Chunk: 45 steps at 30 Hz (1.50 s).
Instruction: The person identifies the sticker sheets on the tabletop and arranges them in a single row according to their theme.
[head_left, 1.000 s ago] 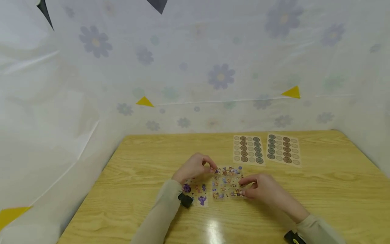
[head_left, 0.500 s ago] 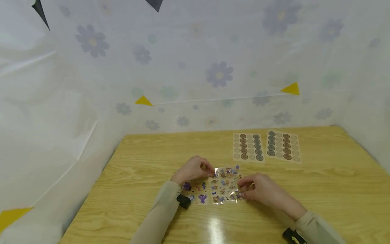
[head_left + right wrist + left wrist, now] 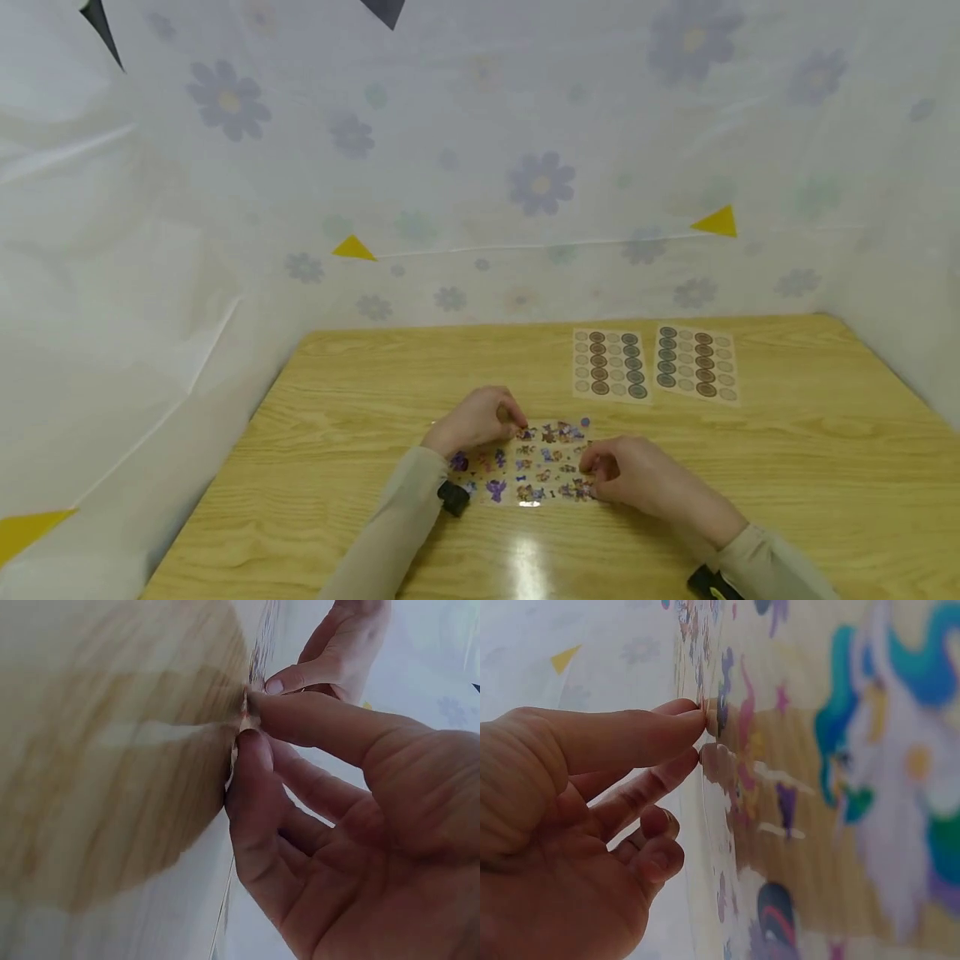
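A clear sticker sheet (image 3: pixel 551 477) with small cartoon figures lies at or just above the table between the hands. Its far left corner is pinched by my left hand (image 3: pixel 476 418), thumb against fingertips. On its right edge my right hand (image 3: pixel 645 475) pinches with thumb and forefinger; the right wrist view shows these fingers at the table surface. Under the left wrist, a second clear sheet with purple pony stickers (image 3: pixel 495 490) lies directly left of the first, partly hidden by the left hand. Whether the two sheets overlap I cannot tell.
Two sheets of round stickers in rows, a left one (image 3: pixel 611 367) and a right one (image 3: pixel 697 364), lie side by side toward the back right of the wooden table (image 3: pixel 360 375). A white flowered curtain (image 3: pixel 480 167) hangs behind the table and along its sides.
Both hands have shifted the figure sheet slightly left and nearer to me. Its glare patches have shrunk, and it looks flatter. The pony sheet and the round-sticker sheets stay in place.
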Motion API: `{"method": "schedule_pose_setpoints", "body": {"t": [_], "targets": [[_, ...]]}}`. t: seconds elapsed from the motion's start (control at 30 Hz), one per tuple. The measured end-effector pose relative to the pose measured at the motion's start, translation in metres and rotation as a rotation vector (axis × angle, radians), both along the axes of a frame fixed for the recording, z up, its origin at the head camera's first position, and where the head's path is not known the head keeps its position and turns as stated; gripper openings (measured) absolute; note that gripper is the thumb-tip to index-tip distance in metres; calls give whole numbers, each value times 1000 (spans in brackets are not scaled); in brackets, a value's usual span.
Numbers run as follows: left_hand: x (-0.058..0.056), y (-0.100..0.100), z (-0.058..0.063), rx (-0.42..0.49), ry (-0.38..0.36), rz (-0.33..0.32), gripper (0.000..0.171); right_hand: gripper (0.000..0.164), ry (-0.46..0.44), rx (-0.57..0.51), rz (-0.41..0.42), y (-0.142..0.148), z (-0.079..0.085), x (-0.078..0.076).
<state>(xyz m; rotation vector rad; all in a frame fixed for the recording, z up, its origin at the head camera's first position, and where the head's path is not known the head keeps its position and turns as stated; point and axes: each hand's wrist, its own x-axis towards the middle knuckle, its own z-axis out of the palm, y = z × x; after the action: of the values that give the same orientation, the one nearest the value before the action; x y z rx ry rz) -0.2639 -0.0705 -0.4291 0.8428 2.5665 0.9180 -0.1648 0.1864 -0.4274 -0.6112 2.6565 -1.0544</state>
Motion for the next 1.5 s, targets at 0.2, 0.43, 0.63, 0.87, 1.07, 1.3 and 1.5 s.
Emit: {"method": "schedule_pose_setpoints", "body": {"t": [0.2,0.43,0.63,0.87,1.07,1.3,1.5], "targets": [[0,2,-2,15,1,-21,20,14,-16,15,-3,2,-1,1],[3,2,2,-30,43,-38,19,12,-36,-6,21,4,0,0],[7,1,13,6,11,32,44,14,45,-106,-12,13,5,-7],[9,4,19,-1,-12,57,42,14,86,-117,-41,20,4,-15],[10,8,17,54,-5,71,38,13,68,-154,-18,26,4,-17],[7,10,22,137,58,61,30,24,-28,-283,62,41,11,-22],[1,13,27,147,26,26,26,28,3,-292,-14,71,15,-45]]}}
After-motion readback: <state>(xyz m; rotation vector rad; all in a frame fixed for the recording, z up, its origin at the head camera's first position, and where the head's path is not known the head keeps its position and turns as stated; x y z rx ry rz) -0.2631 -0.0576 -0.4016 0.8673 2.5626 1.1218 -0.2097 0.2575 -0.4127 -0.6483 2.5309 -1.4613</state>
